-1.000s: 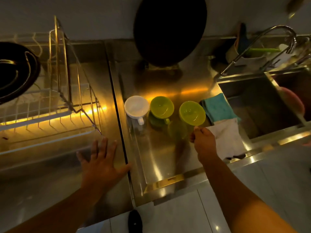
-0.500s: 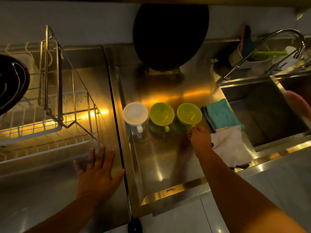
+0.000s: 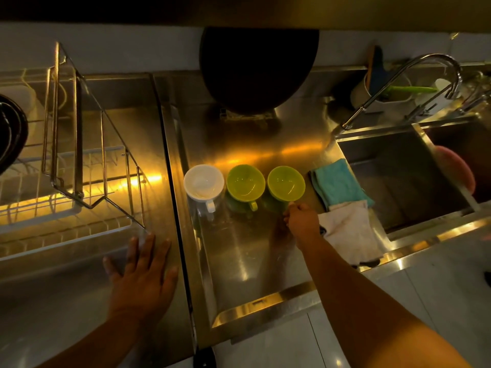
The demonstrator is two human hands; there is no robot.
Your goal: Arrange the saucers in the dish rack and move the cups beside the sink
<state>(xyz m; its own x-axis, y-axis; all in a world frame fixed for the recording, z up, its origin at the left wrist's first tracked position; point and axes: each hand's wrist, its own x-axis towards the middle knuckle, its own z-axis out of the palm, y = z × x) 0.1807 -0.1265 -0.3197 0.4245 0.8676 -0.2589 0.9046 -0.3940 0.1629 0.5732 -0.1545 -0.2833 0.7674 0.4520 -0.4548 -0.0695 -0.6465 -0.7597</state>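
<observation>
Three cups stand in a row on the steel drainboard left of the sink: a white cup, a green cup and a second green cup. My right hand is closed at the near side of the right green cup, its fingers at the handle, which they hide. My left hand lies flat and spread on the counter in front of the wire dish rack. I see no saucers.
A teal cloth and a white cloth lie between the cups and the sink. A large dark pan leans on the back wall. A tap arches over the sink. Dark bowls sit at the rack's left.
The right green cup has come down from a raised tilt and now stands upright in line with the others, my right hand still at its handle. My left hand has stayed flat on the counter.
</observation>
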